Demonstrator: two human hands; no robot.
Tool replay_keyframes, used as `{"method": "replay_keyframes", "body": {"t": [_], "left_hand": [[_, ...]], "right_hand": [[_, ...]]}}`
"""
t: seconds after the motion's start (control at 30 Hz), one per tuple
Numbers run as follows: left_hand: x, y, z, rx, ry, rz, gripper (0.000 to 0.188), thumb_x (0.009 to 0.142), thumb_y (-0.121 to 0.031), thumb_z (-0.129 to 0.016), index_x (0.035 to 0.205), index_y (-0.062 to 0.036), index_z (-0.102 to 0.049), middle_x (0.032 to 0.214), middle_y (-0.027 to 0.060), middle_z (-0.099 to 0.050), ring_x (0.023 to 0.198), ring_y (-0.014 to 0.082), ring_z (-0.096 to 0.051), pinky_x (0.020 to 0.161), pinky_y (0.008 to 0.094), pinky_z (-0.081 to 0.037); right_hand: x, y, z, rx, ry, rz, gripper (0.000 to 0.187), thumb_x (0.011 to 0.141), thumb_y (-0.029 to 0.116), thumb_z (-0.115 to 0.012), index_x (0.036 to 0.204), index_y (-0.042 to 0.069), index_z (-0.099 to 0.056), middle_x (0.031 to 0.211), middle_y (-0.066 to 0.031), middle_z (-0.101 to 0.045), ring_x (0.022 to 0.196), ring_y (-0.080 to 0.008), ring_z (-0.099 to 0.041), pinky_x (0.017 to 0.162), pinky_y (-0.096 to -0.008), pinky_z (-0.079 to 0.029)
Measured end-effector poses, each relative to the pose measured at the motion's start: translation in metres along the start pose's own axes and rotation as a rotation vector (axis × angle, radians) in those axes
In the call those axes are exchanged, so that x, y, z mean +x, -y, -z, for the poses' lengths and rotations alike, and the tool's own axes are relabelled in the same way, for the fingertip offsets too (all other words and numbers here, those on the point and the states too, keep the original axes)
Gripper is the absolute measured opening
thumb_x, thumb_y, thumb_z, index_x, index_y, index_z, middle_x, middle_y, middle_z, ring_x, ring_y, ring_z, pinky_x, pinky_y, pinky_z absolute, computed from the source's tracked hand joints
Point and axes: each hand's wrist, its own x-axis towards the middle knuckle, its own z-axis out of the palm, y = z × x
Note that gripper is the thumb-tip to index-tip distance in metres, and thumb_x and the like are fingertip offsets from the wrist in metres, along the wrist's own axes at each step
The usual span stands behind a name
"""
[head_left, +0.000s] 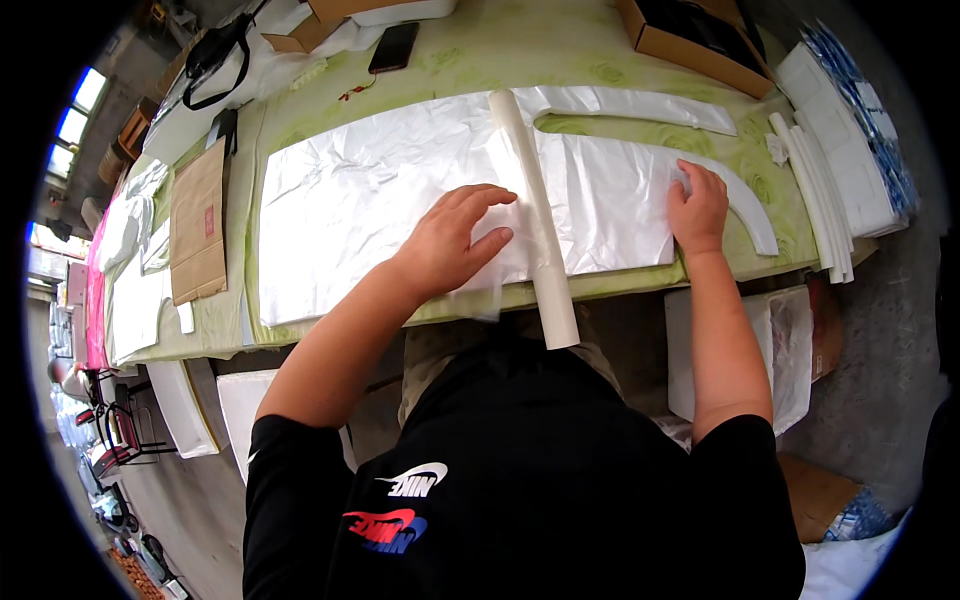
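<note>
A stack of flat white plastic bags (350,200) with long handle strips lies across the table in front of me. A long off-white tube (535,220) rests over the bags, its near end sticking out past the table's front edge. My left hand (458,238) is just left of the tube, fingers apart and slightly bent, with nothing seen in it. Under that hand a thin translucent film (482,298) hangs over the edge. At the base of the right handle strip (752,210) is my right hand (700,208), its fingers loosely bent and thumb apart from them, over the bag's edge.
A green patterned cloth covers the table (480,60). Brown cardboard (199,225) lies at left, a dark phone (394,47) at the back. Open cardboard boxes (700,65) stand at the far side. Several white rolls (815,200) and blue-and-white packs (850,120) are on the right.
</note>
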Motion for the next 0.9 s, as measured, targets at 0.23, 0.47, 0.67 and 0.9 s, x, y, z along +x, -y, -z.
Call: {"method": "replay_keyframes", "body": {"t": [0.23, 0.47, 0.67, 0.9], "left_hand": [[-0.003, 0.041, 0.04, 0.033, 0.25, 0.043, 0.042, 0.086, -0.01, -0.067, 0.128, -0.0115, -0.067, 0.136, 0.0127, -0.06, 0.13, 0.0318, -0.053, 0.112, 0.0401, -0.045], [0.009, 0.042, 0.059, 0.102, 0.365, 0.344, 0.024, 0.088, -0.01, -0.067, 0.111, -0.008, -0.071, 0.114, 0.0071, -0.069, 0.103, 0.0207, -0.065, 0.092, 0.0327, -0.052], [0.029, 0.07, 0.056, -0.29, -0.246, 0.717, 0.019, 0.089, -0.021, -0.072, 0.102, -0.0071, -0.072, 0.103, 0.0093, -0.069, 0.094, 0.0201, -0.064, 0.086, 0.034, -0.052], [0.028, 0.033, -0.029, 0.231, -0.398, 0.16, 0.019, 0.085, -0.007, -0.068, 0.103, -0.0109, -0.066, 0.117, 0.0135, -0.062, 0.117, 0.0382, -0.055, 0.103, 0.0481, -0.044]], "right_hand": [[0.0, -0.001, -0.003, -0.008, 0.031, -0.005, 0.023, 0.082, 0.013, -0.066, 0.103, 0.01, -0.073, 0.108, -0.0097, -0.073, 0.106, -0.0326, -0.065, 0.098, -0.0437, -0.049], [0.0, -0.003, -0.005, -0.012, 0.064, -0.041, 0.021, 0.084, 0.014, -0.064, 0.103, 0.01, -0.074, 0.109, -0.0099, -0.073, 0.107, -0.0328, -0.064, 0.098, -0.0435, -0.049], [0.002, 0.005, -0.003, 0.0, 0.07, -0.058, 0.02, 0.085, 0.014, -0.064, 0.101, 0.01, -0.074, 0.109, -0.01, -0.073, 0.108, -0.0323, -0.064, 0.1, -0.0433, -0.048], [0.0, -0.003, -0.002, 0.029, 0.057, -0.037, 0.019, 0.082, 0.01, -0.065, 0.099, 0.009, -0.073, 0.109, -0.0093, -0.072, 0.108, -0.0319, -0.063, 0.1, -0.0434, -0.048]]}}
